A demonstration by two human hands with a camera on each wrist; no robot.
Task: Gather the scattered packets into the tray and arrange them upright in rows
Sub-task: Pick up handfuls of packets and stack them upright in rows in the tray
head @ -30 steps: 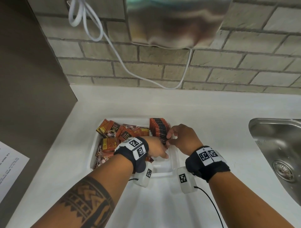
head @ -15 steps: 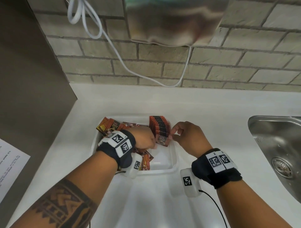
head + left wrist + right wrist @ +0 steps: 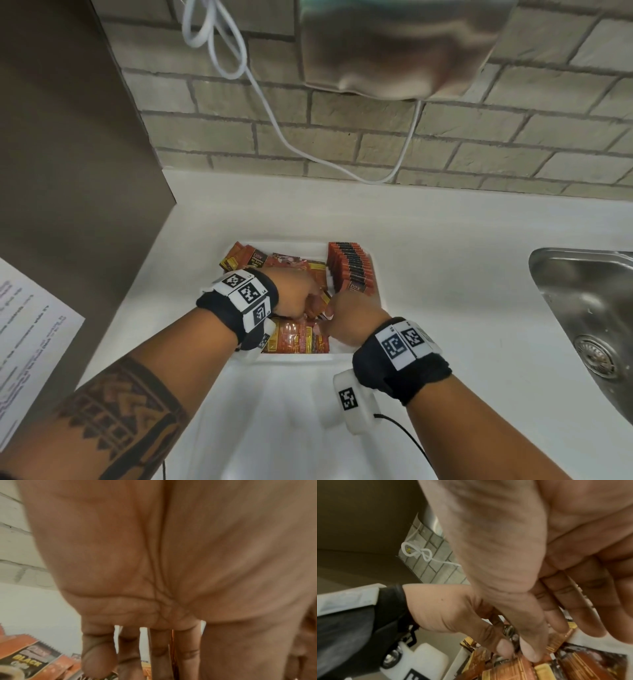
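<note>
Brick wall backs a white worktop (image 3: 445, 257). Both hands have dropped from the upright row (image 3: 349, 265) at 1 o'clock in the tray (image 3: 376, 294) onto loose packets (image 3: 298, 337): left hand (image 3: 294, 294) and right hand (image 3: 356, 317) each pinch one, likely for standing next.

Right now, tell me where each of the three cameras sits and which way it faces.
Head: on the head, looking down at both hands, left hand and right hand, in the white tray of packets; both forearms show.
Left wrist: under the left wrist, looking along the palm to the fingers.
Right wrist: on the right wrist, facing along its fingers; the left hand shows too.
Shared: all three see the packets.
</note>
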